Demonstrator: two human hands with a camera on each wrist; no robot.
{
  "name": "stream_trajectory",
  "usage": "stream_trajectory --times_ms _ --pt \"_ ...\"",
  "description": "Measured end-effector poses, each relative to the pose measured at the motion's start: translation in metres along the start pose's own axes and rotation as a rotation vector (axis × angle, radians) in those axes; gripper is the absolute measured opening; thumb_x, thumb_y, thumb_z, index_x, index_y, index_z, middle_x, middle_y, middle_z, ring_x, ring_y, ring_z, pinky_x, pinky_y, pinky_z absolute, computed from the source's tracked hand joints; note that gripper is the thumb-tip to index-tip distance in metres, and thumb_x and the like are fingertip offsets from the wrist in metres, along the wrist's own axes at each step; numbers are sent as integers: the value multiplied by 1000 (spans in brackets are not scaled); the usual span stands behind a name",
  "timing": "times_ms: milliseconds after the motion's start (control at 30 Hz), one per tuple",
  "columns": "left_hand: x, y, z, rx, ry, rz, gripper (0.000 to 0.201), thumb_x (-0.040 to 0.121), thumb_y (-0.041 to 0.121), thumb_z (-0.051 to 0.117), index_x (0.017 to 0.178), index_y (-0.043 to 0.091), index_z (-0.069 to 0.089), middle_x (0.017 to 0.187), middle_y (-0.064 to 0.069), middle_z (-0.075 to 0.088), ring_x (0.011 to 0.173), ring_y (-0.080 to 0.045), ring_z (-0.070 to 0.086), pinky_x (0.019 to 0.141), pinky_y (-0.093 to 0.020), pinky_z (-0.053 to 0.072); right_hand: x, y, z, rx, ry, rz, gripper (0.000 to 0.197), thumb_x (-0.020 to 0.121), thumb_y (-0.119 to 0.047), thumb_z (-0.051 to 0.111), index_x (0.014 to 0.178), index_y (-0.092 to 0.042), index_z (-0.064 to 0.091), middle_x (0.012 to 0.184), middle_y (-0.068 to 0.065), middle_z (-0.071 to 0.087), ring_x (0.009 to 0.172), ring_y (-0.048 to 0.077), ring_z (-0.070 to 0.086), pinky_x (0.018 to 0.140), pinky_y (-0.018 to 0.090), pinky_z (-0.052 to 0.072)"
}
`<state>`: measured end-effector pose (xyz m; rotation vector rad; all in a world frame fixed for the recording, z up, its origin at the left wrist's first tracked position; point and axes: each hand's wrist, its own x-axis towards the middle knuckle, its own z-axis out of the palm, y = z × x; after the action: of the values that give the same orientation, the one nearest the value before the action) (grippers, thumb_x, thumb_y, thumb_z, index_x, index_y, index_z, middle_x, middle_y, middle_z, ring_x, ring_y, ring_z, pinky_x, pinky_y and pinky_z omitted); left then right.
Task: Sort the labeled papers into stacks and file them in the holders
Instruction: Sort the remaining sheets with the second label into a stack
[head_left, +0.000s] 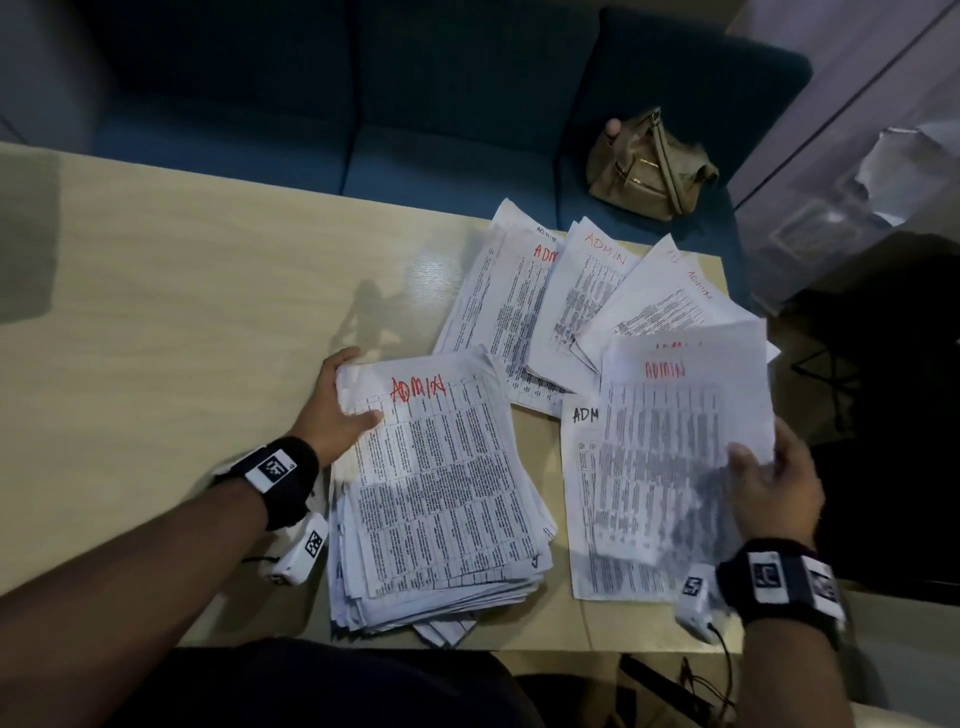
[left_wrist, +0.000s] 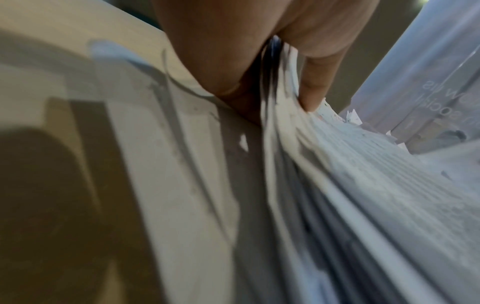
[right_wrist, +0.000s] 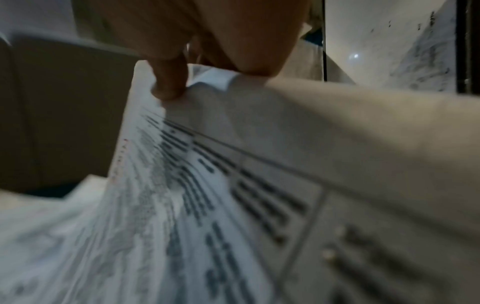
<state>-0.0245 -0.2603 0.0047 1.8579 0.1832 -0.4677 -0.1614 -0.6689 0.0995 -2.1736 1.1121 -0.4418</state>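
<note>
Standing over the pale wooden table (head_left: 182, 270), I saw from the head view the left hand (head_left: 335, 402) clamped on the far left corner of the thick pile of white printed sheets headed ADMIN in red (head_left: 441, 493), thumb on top and fingers round the edge. The right hand (head_left: 769, 488) pinched a thin sheaf of white printed pages, also marked ADMIN (head_left: 675, 447), lifted above a flat sheet, with more ADMIN papers fanned loosely (head_left: 561, 296) behind; a tan handbag (head_left: 649, 166) sat on the blue sofa beyond. No holders were visible.

The left wrist view showed the thumb (left_wrist: 311, 86) pressed on the pile's (left_wrist: 350, 185) ragged edges, fingers beneath them.

The right wrist view showed a fingertip (right_wrist: 170, 82) curled on the sheaf's (right_wrist: 207, 185) corner, the paper sagging and blurred.

To my eye, the sheaf wanted laying squarely on the thick pile, the left hand steadying that pile while the edges were tapped flush.
</note>
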Motion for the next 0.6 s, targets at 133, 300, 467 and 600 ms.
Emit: stream_trajectory --times_ms 133,300,467,600 --pt "-1 10 -1 43 -24 -27 58 86 -4 64 125 34 46 125 5 42 107 -19 51 83 -25 45 -9 -53 -20 190 1 -216 25 90 -10 59 106 9 60 70 1 65 51 -16 51 51 3 34" --pt "-2 13 -1 -29 -20 -46 54 89 2 62 126 38 47 147 -5 40 134 -28 40 104 -34 35 -31 -72 27 171 -116 -208 27 90 -27 54 96 -1 62 85 11 63 70 3 58 69 21 45" --pt "-13 17 -4 -234 -57 -48 80 70 75 59 139 45 35 160 -1 19 142 -15 19 105 -41 24 -77 -57 125 4 -473 -47 58 88 -45 51 126 -1 54 126 20 59 116 31 56 94 37 43" --pt "-13 14 -4 -268 -57 -29 72 86 33 68 144 35 26 157 -4 23 140 -15 25 103 -29 25 -113 -63 164 -48 -658 -24 37 96 -19 50 130 -5 48 126 16 60 103 25 58 85 32 46"
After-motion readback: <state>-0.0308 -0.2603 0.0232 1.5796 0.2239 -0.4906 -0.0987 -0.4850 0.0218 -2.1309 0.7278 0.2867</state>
